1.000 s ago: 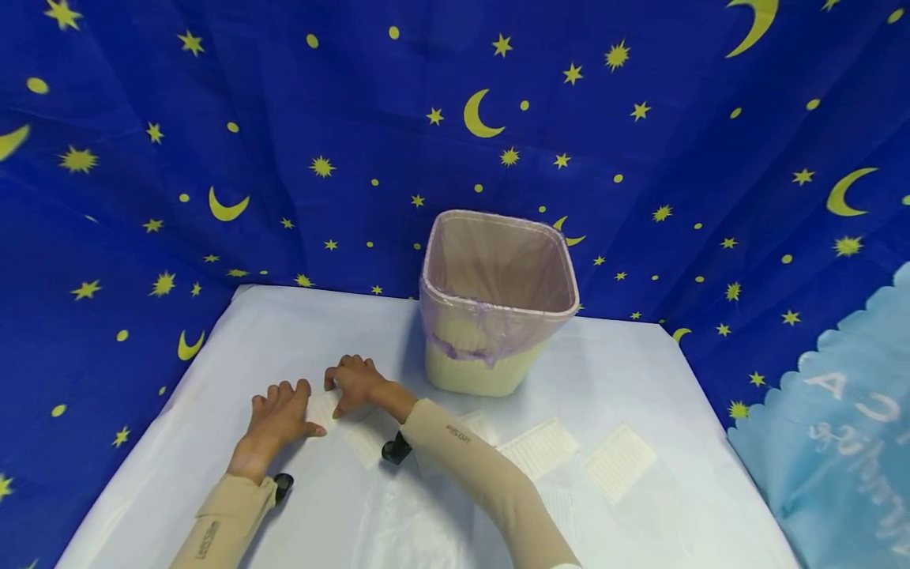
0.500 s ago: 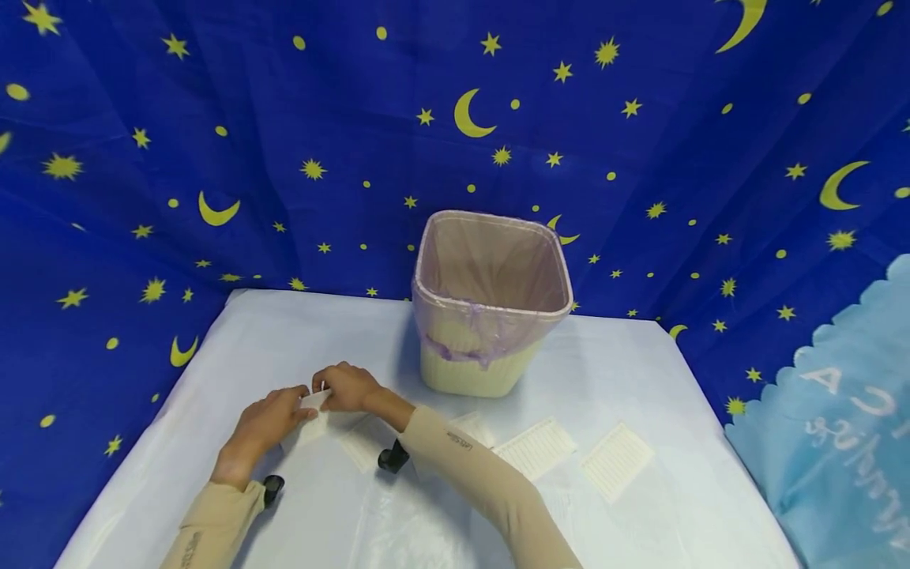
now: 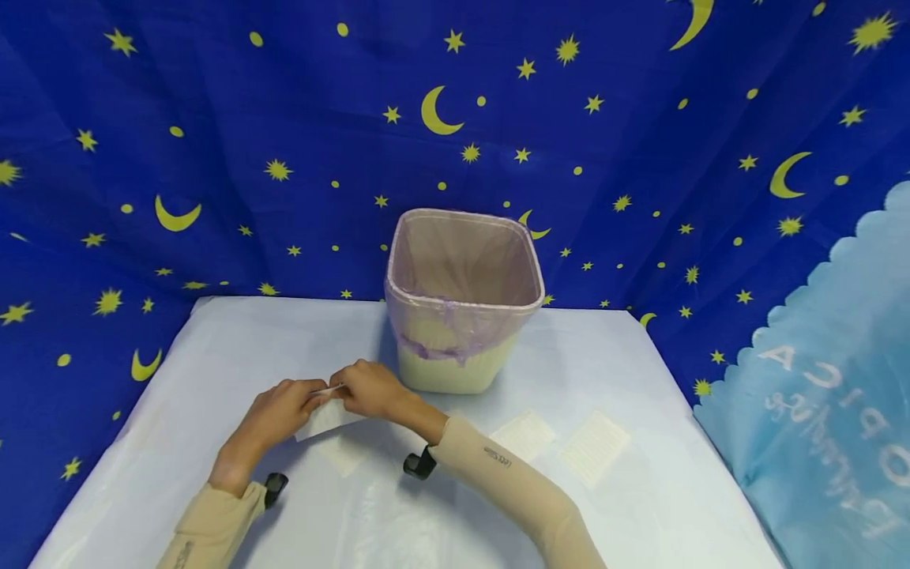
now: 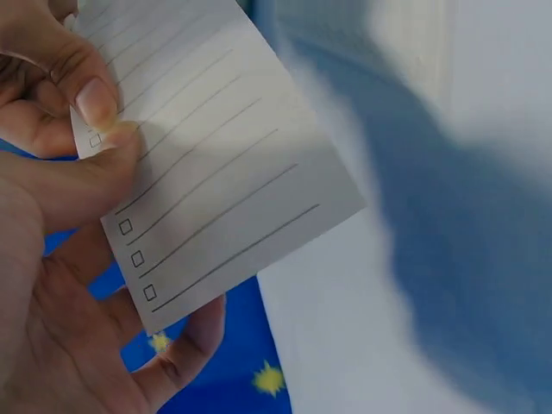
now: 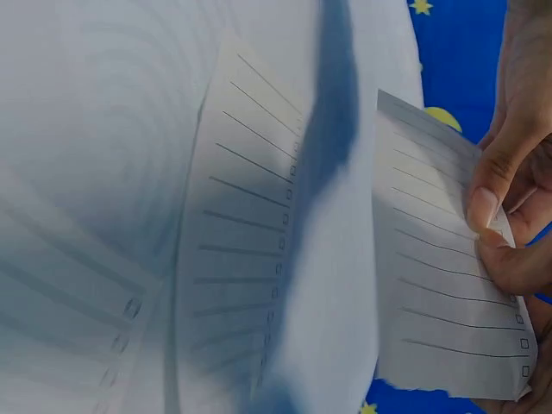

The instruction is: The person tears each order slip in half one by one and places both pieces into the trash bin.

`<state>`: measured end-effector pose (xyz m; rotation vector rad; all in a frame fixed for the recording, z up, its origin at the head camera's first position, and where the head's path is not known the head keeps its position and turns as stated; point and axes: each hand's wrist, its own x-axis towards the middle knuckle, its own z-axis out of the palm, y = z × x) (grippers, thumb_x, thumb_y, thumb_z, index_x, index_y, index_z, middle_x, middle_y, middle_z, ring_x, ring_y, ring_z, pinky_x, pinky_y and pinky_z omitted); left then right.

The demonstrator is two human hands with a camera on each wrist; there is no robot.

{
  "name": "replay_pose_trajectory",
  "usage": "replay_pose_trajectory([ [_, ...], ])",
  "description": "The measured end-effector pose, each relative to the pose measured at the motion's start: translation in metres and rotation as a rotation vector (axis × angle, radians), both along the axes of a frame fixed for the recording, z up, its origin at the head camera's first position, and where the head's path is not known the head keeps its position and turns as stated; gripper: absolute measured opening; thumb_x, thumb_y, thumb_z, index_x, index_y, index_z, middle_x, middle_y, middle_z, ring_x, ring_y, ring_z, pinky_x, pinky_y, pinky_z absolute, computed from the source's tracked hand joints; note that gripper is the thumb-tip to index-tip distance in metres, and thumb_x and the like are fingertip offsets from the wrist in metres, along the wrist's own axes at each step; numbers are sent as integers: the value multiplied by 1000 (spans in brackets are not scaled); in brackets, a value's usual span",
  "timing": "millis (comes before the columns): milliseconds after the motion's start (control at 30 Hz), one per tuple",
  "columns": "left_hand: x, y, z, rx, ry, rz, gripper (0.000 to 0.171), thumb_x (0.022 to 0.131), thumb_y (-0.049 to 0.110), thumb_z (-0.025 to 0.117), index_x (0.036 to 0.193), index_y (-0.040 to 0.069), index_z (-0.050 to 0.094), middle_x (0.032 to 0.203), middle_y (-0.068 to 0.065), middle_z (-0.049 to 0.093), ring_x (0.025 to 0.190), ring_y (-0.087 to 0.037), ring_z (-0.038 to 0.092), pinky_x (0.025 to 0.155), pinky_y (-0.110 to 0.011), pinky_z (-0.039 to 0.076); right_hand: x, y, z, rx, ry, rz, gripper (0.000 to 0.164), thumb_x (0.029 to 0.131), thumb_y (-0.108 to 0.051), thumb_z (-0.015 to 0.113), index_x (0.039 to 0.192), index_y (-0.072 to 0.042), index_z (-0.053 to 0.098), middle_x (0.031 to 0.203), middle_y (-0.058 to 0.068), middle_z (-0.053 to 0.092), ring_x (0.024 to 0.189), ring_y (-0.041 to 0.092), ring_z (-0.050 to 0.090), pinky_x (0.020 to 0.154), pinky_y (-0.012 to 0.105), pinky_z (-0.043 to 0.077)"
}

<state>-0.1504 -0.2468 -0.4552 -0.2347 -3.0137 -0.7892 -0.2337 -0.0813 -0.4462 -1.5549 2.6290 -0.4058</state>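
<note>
A white checklist sheet (image 3: 321, 420) with ruled lines and small tick boxes is held up over the table, tilted. My left hand (image 3: 277, 409) pinches its top edge between thumb and fingers. Close beside it, my right hand (image 3: 371, 389) pinches the same edge, thumbs almost meeting. In the left wrist view, both thumbs press along the box side of the checklist sheet (image 4: 207, 164). The right wrist view shows the sheet (image 5: 440, 267) with a ragged short edge. Beneath the hands lies another paper sheet (image 3: 344, 458), partly covered.
A cream waste bin (image 3: 448, 373) with a thin purple liner (image 3: 426, 324) stands at the back of the white-covered table (image 3: 242, 332). More lined sheets (image 3: 596, 447) lie to the right of my right forearm. A blue star-patterned cloth hangs behind.
The hands were apart at the sheet on the table; they have come together, gripped its edge and raised it. The head view has turned a little to the right.
</note>
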Motion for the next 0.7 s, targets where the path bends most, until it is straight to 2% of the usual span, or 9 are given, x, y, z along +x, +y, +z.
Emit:
replay_pose_trajectory([
  [100,-3,13,6,4,26,-45,14,97,17,59,86,18,67,60,8,45,52,-7,41,52,-28,35,2,18,4,-42,28,0,16,87,-5,63,86,-18,73,70,-9,60,58,2,40,51,13,31],
  [200,-6,29,11,5,53,-93,16,95,17,62,80,21,66,60,10,46,53,-5,40,53,-27,35,4,39,7,-79,21,1,17,85,-2,62,83,-16,71,65,-8,54,56,2,37,52,12,29],
  [300,-9,47,15,1,70,-145,13,94,19,64,83,22,69,66,13,55,58,-2,44,55,-26,37,8,63,10,-111,16,-16,15,85,-2,62,82,-13,72,61,-9,48,55,1,35,51,11,27],
  [400,-15,65,16,-4,88,-206,9,94,21,64,90,22,73,70,14,61,60,0,47,57,-26,39,11,87,13,-128,9,-67,13,88,-6,64,85,-13,74,60,-9,49,53,-1,35,49,11,27],
  [567,-22,87,17,-19,141,-294,13,95,23,63,84,22,69,59,16,46,52,1,38,54,-23,35,13,114,15,-151,4,-125,10,90,-11,66,88,-13,75,65,-7,61,55,0,41,52,12,34],
  [700,-26,99,15,-28,160,-328,17,96,23,61,80,22,66,56,15,38,49,1,33,52,-22,33,12,126,14,-162,6,-131,10,89,-9,66,85,-12,74,64,-8,58,55,-1,39,53,13,34],
])
